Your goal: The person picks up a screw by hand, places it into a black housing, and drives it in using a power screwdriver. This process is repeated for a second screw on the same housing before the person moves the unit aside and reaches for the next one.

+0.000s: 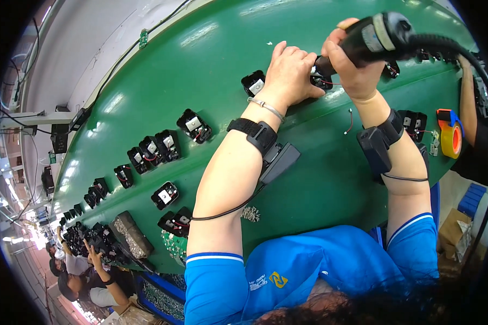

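Observation:
My right hand (359,76) is wrapped round a black electric screwdriver (370,42), its thick cable running off to the right. The tool slants down to the left, toward a small black plastic housing (324,83) with a red wire. My left hand (291,76) grips that housing from the left, thumb on the near side, and covers much of it. The screwdriver's tip is hidden behind my left fingers. Just left of my left hand sits another open black housing (253,83) with a white part inside. A short red-and-white wire lead (350,121) lies below my right wrist.
Black housings (167,145) line the green table (228,49) toward the left. A screw tray (131,233), loose screws (250,214) and green circuit boards (174,247) lie nearer me. At right are a tape dispenser (451,138) and another person's arm (468,103). Other people work at far left.

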`<state>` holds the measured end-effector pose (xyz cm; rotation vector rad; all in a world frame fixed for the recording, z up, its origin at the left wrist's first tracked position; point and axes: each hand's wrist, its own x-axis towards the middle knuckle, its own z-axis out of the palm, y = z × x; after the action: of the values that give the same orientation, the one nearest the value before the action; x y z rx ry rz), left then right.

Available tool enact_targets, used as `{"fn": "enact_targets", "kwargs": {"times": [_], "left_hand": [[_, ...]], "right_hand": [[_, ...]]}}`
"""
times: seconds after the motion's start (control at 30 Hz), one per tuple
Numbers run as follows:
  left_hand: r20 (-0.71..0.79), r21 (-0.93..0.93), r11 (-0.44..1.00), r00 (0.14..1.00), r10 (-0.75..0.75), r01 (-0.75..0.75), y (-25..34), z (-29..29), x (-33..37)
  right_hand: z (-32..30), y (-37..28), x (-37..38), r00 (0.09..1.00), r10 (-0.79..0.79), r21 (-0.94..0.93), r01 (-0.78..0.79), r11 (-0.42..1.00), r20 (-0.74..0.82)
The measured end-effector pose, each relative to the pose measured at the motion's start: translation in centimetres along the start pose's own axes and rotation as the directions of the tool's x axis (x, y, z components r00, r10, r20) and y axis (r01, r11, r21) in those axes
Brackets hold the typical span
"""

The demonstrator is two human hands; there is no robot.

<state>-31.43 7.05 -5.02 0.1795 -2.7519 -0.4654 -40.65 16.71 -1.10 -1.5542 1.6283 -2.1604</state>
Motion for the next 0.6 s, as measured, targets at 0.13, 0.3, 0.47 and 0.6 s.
{"fn": "enact_targets", "kwargs": {"times": [0.13, 0.3, 0.47, 0.6], "left_hand": [[-0.018, 0.043, 0.998, 0.999, -0.047, 0.047, 0.1, -0.5, -0.5], [-0.107, 0.035, 0.999, 0.994, 0.018, -0.014, 3.0, -5.5, -3.7], [0.425, 0.022, 0.991, 0.895, -0.131, 0.135, 7.4, -10.8, -15.1], [0.379, -0.038, 0.956, 0.890, -0.255, 0.290, 9.7, -10.5, -21.0]], "right_hand": [[0.4, -2.5, 0.7, 0.991, 0.120, -0.011, -0.120, 0.993, -0.056], [-4.2, -8.2, -1.6, 0.999, 0.042, 0.312, -0.038, 0.949, -0.007], [-7.1, -12.3, -9.2, 0.963, 0.268, 0.491, -0.249, 0.835, 0.033], [-7.2, -14.4, -11.3, 0.930, 0.366, 0.492, -0.310, 0.814, -0.019]]}}
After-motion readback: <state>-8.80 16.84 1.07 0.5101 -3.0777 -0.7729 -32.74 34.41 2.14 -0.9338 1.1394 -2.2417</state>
